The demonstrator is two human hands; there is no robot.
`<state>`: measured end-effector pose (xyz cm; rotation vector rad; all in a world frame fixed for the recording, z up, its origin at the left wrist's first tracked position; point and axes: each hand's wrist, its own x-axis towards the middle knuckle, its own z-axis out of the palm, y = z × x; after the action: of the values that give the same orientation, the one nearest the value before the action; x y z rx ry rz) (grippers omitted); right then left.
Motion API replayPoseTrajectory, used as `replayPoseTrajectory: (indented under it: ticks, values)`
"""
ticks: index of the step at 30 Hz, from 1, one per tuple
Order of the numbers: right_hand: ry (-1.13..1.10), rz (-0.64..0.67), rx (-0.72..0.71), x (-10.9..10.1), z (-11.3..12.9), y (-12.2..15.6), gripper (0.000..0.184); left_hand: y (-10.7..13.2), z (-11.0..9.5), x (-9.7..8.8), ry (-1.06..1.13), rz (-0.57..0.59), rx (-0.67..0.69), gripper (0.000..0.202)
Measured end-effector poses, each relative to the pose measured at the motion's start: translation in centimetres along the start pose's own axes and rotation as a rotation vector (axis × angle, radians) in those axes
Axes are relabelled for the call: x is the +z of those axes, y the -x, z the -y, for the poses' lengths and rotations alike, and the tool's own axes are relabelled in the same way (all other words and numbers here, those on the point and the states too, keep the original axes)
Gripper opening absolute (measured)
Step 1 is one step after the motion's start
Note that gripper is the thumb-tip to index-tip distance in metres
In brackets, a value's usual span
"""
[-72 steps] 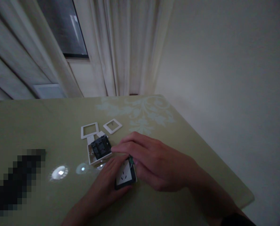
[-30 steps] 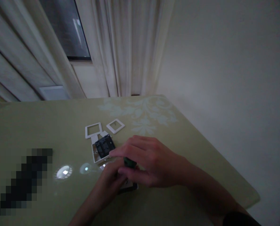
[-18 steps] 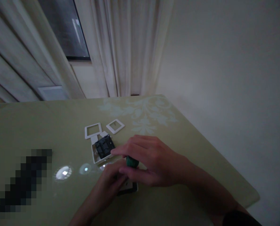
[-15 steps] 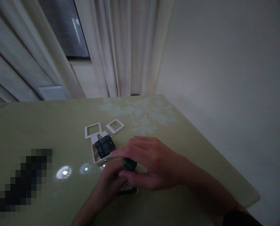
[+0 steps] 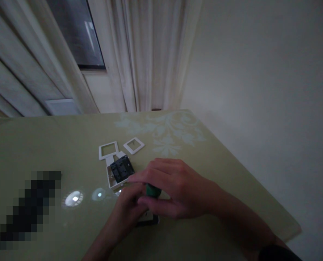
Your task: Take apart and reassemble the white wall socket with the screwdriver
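Observation:
My right hand [image 5: 175, 188] is closed around the green handle of a screwdriver [image 5: 153, 190], its thumb and fingers on either side; the shaft is hidden. Below it lies a wall socket panel [image 5: 147, 218] with a pale face and dark edge, mostly covered by my hands. My left hand [image 5: 130, 203] is curled at the panel's left side, thumb close to the screwdriver, and seems to grip the panel. Just beyond my fingers, a dark switch or socket module [image 5: 122, 169] sits tilted in a white open box [image 5: 109, 183].
Two white square frames, a left one [image 5: 100, 153] and a right one [image 5: 139, 148], lie behind the box on the pale green table [image 5: 77, 145]. A dark pixelated object [image 5: 28, 210] is at the left. A wall [image 5: 259, 90] borders the table's right side, curtains [image 5: 164, 54] its back.
The green handle has shifted slightly to the right and shows more of itself between my fingers. Both hands stay in nearly the same place, and the parts on the table are unmoved.

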<state>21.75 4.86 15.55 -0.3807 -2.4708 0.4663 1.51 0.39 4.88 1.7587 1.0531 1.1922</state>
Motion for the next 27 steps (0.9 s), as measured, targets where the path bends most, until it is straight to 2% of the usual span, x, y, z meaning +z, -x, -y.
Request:
replayPoseTrajectory:
  ticks: [4, 7, 11, 14, 17, 20, 23, 27]
  values:
    - [0.014, 0.013, -0.006, 0.0, 0.0, 0.0, 0.031, 0.0, 0.1, 0.2, -0.022, -0.065, -0.003, 0.029]
    - [0.02, 0.023, 0.006, 0.0, 0.1, 0.0, 0.032, 0.2, 0.3, 0.1, -0.021, -0.027, 0.024, 0.022]
    - [0.019, 0.035, 0.012, 0.0, 0.1, 0.0, 0.03, 0.5, 0.7, -0.1, -0.063, -0.037, 0.029, 0.026]
    - [0.035, 0.031, 0.018, 0.0, 0.1, 0.0, 0.03, 1.1, 1.0, -0.7, -0.164, 0.021, 0.001, 0.012]
    - [0.038, 0.031, 0.033, -0.1, 0.1, 0.0, 0.032, 2.0, 1.3, -1.8, -0.313, 0.179, 0.014, 0.056]
    - [0.006, 0.047, 0.053, -0.3, 0.2, 0.0, 0.032, 2.5, 1.7, -2.4, -0.437, 0.256, 0.072, 0.079]
    - [-0.026, 0.064, 0.066, -0.5, 0.3, 0.0, 0.032, 2.6, 2.0, -2.3, -0.487, 0.26, 0.089, 0.08]
    - [-0.024, 0.071, 0.067, -0.6, 0.4, 0.0, 0.033, 2.5, 2.1, -2.1, -0.521, 0.285, 0.091, 0.069]
